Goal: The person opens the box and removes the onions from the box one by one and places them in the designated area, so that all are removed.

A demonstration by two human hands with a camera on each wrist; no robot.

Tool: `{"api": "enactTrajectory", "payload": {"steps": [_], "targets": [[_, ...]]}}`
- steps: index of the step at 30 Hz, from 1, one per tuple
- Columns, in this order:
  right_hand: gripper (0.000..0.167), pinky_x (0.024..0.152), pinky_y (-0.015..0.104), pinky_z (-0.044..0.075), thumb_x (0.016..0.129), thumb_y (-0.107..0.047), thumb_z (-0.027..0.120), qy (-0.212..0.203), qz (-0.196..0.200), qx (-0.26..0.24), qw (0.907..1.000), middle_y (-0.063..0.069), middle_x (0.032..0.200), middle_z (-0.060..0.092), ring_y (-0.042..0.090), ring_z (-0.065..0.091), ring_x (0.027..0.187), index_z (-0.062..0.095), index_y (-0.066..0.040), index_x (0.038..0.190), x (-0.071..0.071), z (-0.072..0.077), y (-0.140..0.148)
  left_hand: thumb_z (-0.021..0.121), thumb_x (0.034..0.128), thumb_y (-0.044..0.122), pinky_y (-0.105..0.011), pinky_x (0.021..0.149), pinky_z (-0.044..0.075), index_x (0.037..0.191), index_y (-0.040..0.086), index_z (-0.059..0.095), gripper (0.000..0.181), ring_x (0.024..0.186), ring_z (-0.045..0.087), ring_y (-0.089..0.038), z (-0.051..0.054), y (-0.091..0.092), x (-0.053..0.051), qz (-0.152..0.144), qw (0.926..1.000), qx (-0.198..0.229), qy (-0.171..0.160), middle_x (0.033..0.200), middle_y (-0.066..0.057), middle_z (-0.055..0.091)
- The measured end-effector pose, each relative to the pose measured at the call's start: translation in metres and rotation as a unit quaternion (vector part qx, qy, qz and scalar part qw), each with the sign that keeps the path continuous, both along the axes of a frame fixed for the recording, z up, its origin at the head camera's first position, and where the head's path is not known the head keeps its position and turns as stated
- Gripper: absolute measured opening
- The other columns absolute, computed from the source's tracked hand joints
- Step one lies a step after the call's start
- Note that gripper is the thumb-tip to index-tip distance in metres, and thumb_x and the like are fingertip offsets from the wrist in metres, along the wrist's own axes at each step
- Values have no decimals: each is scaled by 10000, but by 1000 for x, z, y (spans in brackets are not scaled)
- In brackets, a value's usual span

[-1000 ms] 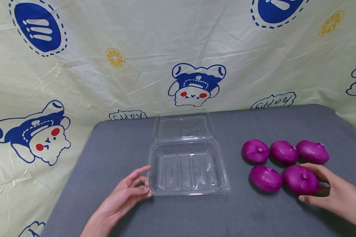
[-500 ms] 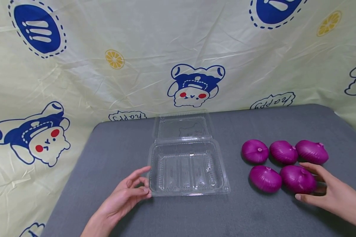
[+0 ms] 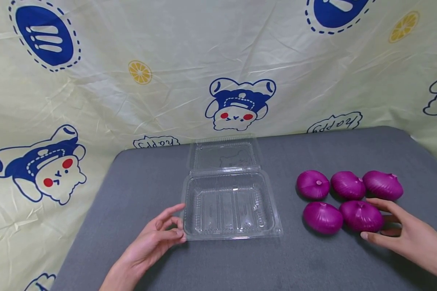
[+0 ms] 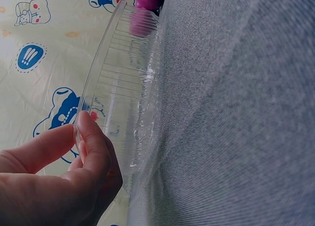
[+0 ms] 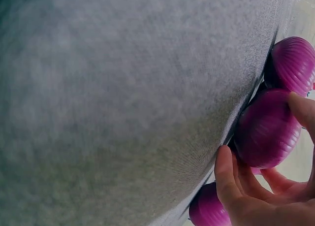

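At the clear plastic clamshell container, which lies with its lid folded back, my left hand pinches the left rim between thumb and fingers. The left wrist view shows the fingertips on that rim. On the right, my right hand grips the front right purple onion by its right side. In the right wrist view the thumb is on one side of this onion and the fingers on the other. It touches the front left onion.
Behind the front pair, three more purple onions stand in a row: left, middle and right. All rest on a grey cloth-covered table. A printed cream curtain hangs along the table's far edge.
My right hand has shifted slightly left, turning its onion so the stem tip points away. The front left onion has been nudged slightly left. My left hand and the container have stayed put.
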State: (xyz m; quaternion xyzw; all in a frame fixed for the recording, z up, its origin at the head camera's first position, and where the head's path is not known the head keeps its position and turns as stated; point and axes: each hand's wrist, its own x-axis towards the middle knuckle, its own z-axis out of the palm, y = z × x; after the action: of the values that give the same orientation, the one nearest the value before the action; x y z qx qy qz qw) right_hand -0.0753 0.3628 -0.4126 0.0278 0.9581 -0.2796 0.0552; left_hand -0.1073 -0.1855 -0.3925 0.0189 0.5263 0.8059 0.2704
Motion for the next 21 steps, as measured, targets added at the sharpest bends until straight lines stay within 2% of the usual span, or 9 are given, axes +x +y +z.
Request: {"api": "enactTrajectory", "payload": {"steps": [3, 6, 11, 18, 21], "targets": [[904, 606, 210, 504, 790, -440, 809, 151, -3, -26, 9999, 319, 1289, 462, 364, 619, 954, 353, 14, 1426, 1, -1, -1, 570, 856, -157, -303, 820, 520, 1496, 12, 297, 716, 813, 586, -193, 0, 0, 0, 19, 10000, -38, -10, 950, -65, 497], [899, 600, 216, 502, 780, -419, 823, 226, -24, -26, 9997, 325, 1287, 456, 338, 648, 899, 360, 13, 1418, 2, -3, 0, 562, 863, -153, -304, 822, 518, 1497, 15, 297, 708, 818, 575, -188, 0, 1, 0, 47, 9999, -108, -29, 950, -61, 499], [928, 607, 253, 503, 788, -429, 814, 74, -24, -32, 10000, 345, 1306, 417, 406, 646, 904, 322, 24, 1432, 1, -5, 4, 565, 865, -147, -304, 822, 519, 1501, 23, 293, 712, 821, 575, -190, 0, 1, 0, 73, 9998, -159, -54, 947, -61, 499], [984, 667, 451, 565, 788, -447, 808, 7, 2, -53, 10000, 365, 1322, 376, 447, 626, 924, 274, 47, 1451, 0, -7, 6, 564, 867, -148, -302, 820, 521, 1502, 24, 291, 712, 822, 576, -191, 0, 1, 0, 68, 9998, -156, -59, 944, -66, 498], [993, 678, 461, 566, 782, -429, 819, 88, 6, -101, 9999, 365, 1329, 369, 467, 614, 939, 271, 57, 1452, 1, -8, 5, 560, 872, -145, -306, 819, 520, 1500, 23, 297, 702, 823, 571, -189, 0, 1, 0, 58, 9998, -166, -58, 949, -66, 501]]}}
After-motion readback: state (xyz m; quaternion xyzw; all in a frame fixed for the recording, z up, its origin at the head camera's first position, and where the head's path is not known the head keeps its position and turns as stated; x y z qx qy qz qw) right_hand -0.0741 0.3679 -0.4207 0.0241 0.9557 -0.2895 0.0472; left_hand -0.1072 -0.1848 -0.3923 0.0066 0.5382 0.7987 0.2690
